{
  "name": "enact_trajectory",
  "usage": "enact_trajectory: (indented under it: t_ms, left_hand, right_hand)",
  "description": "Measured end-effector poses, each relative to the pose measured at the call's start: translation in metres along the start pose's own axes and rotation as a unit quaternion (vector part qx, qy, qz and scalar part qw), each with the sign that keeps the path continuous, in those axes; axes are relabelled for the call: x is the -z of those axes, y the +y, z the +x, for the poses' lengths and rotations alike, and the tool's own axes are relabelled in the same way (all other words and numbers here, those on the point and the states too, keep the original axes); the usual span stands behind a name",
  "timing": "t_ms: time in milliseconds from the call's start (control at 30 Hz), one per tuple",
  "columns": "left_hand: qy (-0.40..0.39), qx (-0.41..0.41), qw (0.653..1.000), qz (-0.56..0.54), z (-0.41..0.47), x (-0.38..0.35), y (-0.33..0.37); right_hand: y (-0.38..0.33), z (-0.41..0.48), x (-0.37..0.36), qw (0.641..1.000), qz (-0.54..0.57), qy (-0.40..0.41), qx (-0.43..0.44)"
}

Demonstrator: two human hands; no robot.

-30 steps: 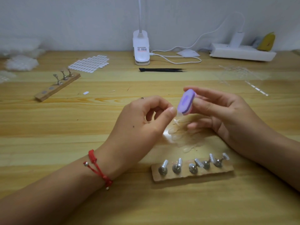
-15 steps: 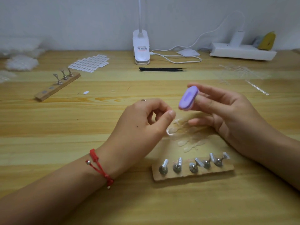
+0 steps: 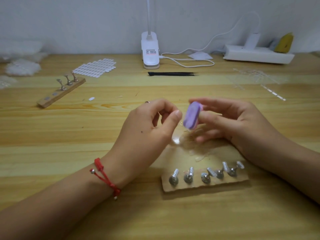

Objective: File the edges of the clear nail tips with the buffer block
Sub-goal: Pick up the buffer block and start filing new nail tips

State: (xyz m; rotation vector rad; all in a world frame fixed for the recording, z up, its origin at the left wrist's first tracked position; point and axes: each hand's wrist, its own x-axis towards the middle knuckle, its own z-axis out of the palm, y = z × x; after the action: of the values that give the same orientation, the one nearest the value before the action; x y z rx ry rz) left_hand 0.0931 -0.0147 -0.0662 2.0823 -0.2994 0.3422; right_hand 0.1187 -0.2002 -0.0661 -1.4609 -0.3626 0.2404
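Purple buffer block (image 3: 191, 115), tilted slightly off upright and raised above the desk (image 3: 86, 135), gripped between the thumb and fingers of the right hand (image 3: 239, 125). Left hand (image 3: 152, 125) just beside it, fingers curled toward the thumb (whether they pinch a tip cannot be told). Clear nail tips (image 3: 200, 151) lie blurred below, beyond a wooden holder strip (image 3: 207, 187).

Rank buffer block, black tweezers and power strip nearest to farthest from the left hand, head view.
1. buffer block, just right of the left hand
2. black tweezers, behind it, mid-table
3. power strip, far right by wall
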Motion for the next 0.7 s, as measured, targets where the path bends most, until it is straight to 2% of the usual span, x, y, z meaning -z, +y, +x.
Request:
enact_trajectory:
  t_ms: [100, 167, 233, 367, 533, 700]
  left_hand:
    - [-0.033, -0.007, 0.999, 0.009, -0.002, -0.001, 0.001]
    - [0.006, -0.002, 1.000, -0.012, -0.001, 0.000, 0.000]
    - [0.013, 0.001, 1.000, -0.016, 0.000, 0.001, -0.001]
    - [-0.059, -0.039, 0.997, 0.023, -0.003, -0.001, 0.001]
    - [-0.021, 0.042, 0.991, -0.125, 0.000, 0.006, 0.002]
    - [-0.021, 0.058, 0.980, -0.187, -0.001, 0.007, 0.006]
  right_hand:
    - [-0.001, 0.004, 0.005, 0.997, 0.063, 0.035, -0.012]
    - [0.000, 0.003, 0.004, 0.999, 0.032, 0.005, -0.012]
    - [0.002, 0.001, 0.001, 1.000, -0.020, -0.022, -0.008]
    - [-0.002, 0.006, 0.007, 0.997, 0.069, 0.033, -0.018]
    - [-0.008, 0.004, 0.007, 0.989, 0.134, 0.044, -0.043]
    - [-0.010, 0.003, 0.002, 0.998, 0.031, 0.002, -0.057]
